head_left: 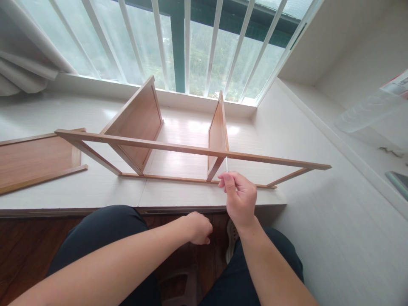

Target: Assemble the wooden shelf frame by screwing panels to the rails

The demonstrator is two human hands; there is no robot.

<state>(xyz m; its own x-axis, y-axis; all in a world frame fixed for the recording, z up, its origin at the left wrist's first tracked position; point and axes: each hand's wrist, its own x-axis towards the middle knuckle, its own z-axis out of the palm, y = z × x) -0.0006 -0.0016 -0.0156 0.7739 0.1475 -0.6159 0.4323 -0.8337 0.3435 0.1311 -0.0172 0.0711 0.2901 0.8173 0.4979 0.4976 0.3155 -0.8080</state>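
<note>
My right hand point(239, 196) pinches a thin metal hex key point(227, 164) upright between thumb and fingers. The key's upper end meets the near rail of a brown wooden frame point(178, 148), where the right-hand panel point(217, 131) joins it. This frame lies on its side on a pale ledge, with a second, wider panel point(137, 125) standing across it on the left. Lower down, between my knees, my left hand point(199, 228) is closed, apart from the frame. Its curled fingers hide whatever may be inside.
A separate wooden panel point(38, 159) rests on the pale ledge point(127, 195) at the left. Behind stands a barred window point(197, 55), with a grey curtain point(25, 55) to its left. On the right ledge are a clear plastic package point(366, 111) and a dark flat object point(398, 183).
</note>
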